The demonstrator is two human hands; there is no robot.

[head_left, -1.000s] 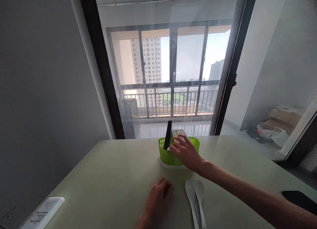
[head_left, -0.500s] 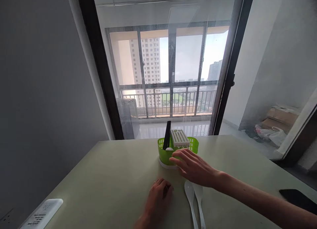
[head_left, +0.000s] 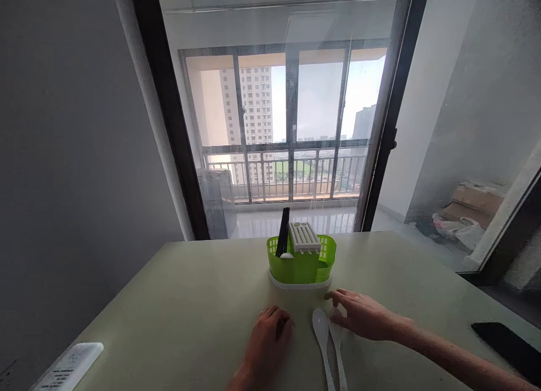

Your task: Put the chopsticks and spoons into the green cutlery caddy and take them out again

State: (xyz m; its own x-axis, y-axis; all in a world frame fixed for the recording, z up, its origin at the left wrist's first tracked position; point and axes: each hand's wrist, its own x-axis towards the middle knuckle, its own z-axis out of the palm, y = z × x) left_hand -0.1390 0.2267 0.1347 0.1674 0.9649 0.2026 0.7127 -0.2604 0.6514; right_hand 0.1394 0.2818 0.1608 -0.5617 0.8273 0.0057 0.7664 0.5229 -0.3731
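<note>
My right hand (head_left: 359, 314) is over the bowl end of the right-hand white spoon (head_left: 337, 346). Its thumb and fingers are apart and hold nothing; whether the thumb touches that spoon I cannot tell. Alongside lies a second white spoon (head_left: 322, 332), handle toward me. My left hand (head_left: 273, 334) rests on the table to their left, loosely curled, with nothing visible in it. Beyond both hands stands a green cutlery caddy (head_left: 293, 272) on a white base. Black chopsticks (head_left: 283, 236) lean in its left part, by a small white rounded piece (head_left: 287, 256). A white slotted piece (head_left: 304, 237) sits at its middle.
The pale table (head_left: 203, 301) reaches to a glass door with a dark frame (head_left: 382, 149). A white printed device (head_left: 70, 365) lies at the left edge, a black flat object (head_left: 507, 346) at the right. Cardboard boxes (head_left: 477, 205) and bags are on the floor beyond the glass.
My right hand has moved back from the front of the caddy toward me and slightly right, down to the spoons. The left hand stays in place. The view has shifted slightly.
</note>
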